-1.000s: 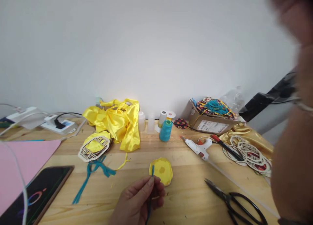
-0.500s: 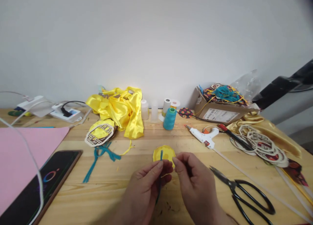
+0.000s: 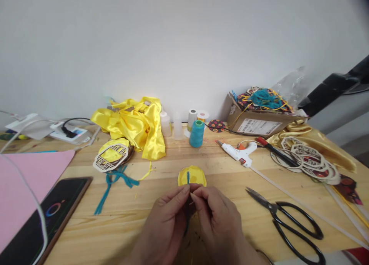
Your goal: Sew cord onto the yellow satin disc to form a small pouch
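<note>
My left hand (image 3: 170, 213) is closed, pinching a strand of teal yarn (image 3: 188, 177) between thumb and fingertips. One end of the yarn sticks up past the fingers, and the rest hangs below into the palm's shadow. My right hand (image 3: 220, 219) is closed too, thumb and index finger pressed together against the left fingertips. What lies in its pinch is hidden or too small to make out. Just beyond both hands a round yellow fabric piece (image 3: 198, 175) lies flat on the wooden table (image 3: 115, 234).
Black-handled scissors (image 3: 273, 209) lie to the right, behind them a white glue gun (image 3: 238, 153). A teal thread cone (image 3: 197, 134) stands near the wall. Yellow satin (image 3: 135, 122) and a wooden cutout (image 3: 112, 157) with teal tassels sit left; a phone (image 3: 49, 219) is nearer.
My right hand has moved left, and its fingertips now meet those of my left hand at the yarn. The view has shifted slightly.
</note>
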Motion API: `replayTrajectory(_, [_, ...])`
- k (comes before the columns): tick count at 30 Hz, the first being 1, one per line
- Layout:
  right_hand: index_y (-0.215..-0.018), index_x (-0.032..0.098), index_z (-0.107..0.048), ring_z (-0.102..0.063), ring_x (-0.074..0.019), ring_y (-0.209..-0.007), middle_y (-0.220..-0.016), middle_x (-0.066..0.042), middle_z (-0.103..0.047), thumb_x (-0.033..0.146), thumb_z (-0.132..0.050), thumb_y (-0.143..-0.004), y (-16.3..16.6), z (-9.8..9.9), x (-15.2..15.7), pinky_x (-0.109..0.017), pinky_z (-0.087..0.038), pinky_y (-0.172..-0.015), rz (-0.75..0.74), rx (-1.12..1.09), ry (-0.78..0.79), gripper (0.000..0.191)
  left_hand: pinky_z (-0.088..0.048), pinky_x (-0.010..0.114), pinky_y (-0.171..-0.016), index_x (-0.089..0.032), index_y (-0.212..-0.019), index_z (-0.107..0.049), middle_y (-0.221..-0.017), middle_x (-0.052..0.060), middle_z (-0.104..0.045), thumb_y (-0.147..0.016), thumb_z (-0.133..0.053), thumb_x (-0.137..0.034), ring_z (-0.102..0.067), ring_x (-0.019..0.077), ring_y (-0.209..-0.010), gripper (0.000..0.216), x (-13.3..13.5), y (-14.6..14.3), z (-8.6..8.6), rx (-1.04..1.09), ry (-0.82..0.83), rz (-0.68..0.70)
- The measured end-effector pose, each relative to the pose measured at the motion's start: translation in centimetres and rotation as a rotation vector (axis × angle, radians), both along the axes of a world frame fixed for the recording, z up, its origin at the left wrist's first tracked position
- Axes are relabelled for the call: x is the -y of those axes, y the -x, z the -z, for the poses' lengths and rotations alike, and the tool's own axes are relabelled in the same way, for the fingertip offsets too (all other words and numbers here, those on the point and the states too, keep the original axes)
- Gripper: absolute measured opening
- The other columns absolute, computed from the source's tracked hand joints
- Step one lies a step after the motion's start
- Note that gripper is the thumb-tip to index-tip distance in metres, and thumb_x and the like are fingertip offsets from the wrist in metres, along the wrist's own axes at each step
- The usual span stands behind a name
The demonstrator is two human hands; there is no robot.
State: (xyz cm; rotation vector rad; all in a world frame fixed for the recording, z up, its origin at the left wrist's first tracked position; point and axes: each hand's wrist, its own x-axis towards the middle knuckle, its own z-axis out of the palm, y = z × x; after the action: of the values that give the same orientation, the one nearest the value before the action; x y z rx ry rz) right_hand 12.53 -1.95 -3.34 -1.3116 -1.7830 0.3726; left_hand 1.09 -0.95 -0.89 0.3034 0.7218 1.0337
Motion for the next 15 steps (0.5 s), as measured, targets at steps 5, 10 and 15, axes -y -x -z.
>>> replayTrajectory(5, [-0.082,0.021,-0.058,-0.062,-0.0124,-0.066,-0.075,0.001,-0.065,0.019,-0.046,-0.086,0.3,-0.13,0.07,-0.022,-0.046,-0.06,0.034,-0.029,0.036,0.012,-0.041,0.029,-0.086,-0.014,-0.091,-0.073,-0.086,0.007,-0.072,-0.085,-0.051,-0.015,-0.059,0.02,-0.095,0.023,-0.03,0.03,-0.15,-0.007,-0.009,0.005])
replayTrajectory(10, [-0.081,0.02,-0.058,-0.061,-0.0131,-0.065,-0.072,0.0,-0.064,0.02,-0.046,-0.087,0.43,-0.32,0.18,-0.023,-0.046,-0.059,0.033,-0.025,0.025,0.013,-0.043,0.029,-0.085,-0.014,-0.091,-0.073,-0.087,0.007,-0.072,-0.084,-0.053,-0.015,-0.06,0.0199,-0.094,0.021,-0.1,0.02,-0.35,-0.008,-0.012,0.004])
replayTrajectory(15, [-0.083,0.017,-0.058,-0.059,-0.0135,-0.062,-0.069,-0.002,-0.063,0.017,-0.045,-0.087,0.59,-0.25,0.25,-0.023,-0.047,-0.057,0.03,0.005,-0.046,0.014,-0.045,0.028,-0.084,-0.016,-0.089,-0.074,-0.085,0.006,-0.073,-0.082,-0.057,-0.017,-0.062,0.0192,-0.09,0.019,-0.14,-0.03,-0.45,-0.062,0.014,0.001])
